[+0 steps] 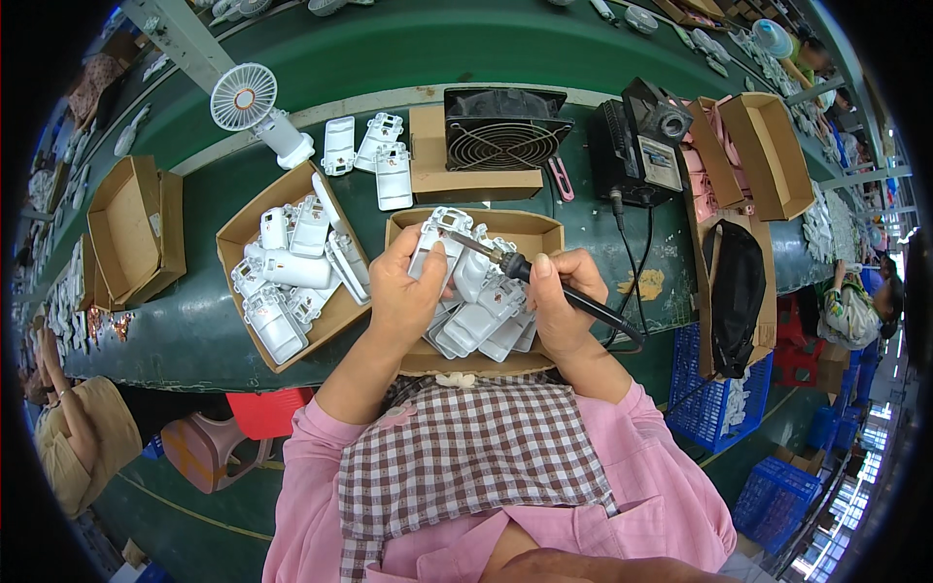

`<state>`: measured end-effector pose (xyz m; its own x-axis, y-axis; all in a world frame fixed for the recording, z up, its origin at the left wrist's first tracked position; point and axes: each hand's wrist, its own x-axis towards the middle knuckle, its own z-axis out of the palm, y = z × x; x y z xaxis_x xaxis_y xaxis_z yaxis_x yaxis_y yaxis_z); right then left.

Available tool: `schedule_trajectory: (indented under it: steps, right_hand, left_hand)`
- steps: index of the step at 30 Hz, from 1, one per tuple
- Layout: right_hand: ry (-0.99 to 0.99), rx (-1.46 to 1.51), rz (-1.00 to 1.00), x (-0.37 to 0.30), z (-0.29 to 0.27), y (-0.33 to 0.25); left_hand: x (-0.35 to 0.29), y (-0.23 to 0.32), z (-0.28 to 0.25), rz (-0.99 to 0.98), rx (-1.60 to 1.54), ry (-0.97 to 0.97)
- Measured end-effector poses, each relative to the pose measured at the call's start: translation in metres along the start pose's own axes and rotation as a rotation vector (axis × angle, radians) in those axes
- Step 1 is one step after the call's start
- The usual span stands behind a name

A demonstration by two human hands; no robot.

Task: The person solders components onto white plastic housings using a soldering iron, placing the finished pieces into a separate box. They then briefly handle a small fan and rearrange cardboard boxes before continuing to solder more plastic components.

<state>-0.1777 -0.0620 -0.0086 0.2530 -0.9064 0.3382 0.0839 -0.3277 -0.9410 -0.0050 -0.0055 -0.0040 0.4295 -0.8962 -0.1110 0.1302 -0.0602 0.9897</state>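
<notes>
While pinching white housing in left hand, grasping soldering iron in right hand, over carton at near bench edge

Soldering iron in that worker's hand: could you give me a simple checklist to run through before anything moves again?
1. Soldering iron held by its black handle in the right hand: ok.
2. White plastic part held in the left hand: ok.
3. Left thumb well away from the metal tip: looks not ok, they are close together.
4. Tip touching the part: cannot tell.
5. Tip hot: cannot tell.
6. Black fan facing the work spinning: cannot tell.
</notes>
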Motion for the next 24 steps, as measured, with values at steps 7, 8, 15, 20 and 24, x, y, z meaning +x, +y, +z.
schedule_trajectory:
  steps: [7, 8, 15, 20, 24]
  right_hand:
    - [0.136, 0.314, 0.033, -0.002, 0.001, -0.003]
    - [0.145, 0.327, 0.006, 0.0, -0.001, -0.001]
    - [0.152, 0.4, 0.003, 0.002, -0.002, -0.002]
    - [0.161, 0.404, -0.042, 0.001, -0.007, -0.007]
    - [0.325, 0.142, -0.074, 0.002, -0.019, -0.018]
  left_hand:
    - [-0.014, 0.004, -0.002, 0.515, 0.841, 0.129]
    - [-0.021, 0.011, -0.003, 0.49, 0.984, 0.119]
    - [-0.078, 0.011, -0.042, 0.171, 1.504, 0.046]
    - [-0.081, 0.006, -0.046, 0.093, 1.404, -0.043]
    - [-0.08, 0.012, -0.055, 0.091, 1.159, -0.103]
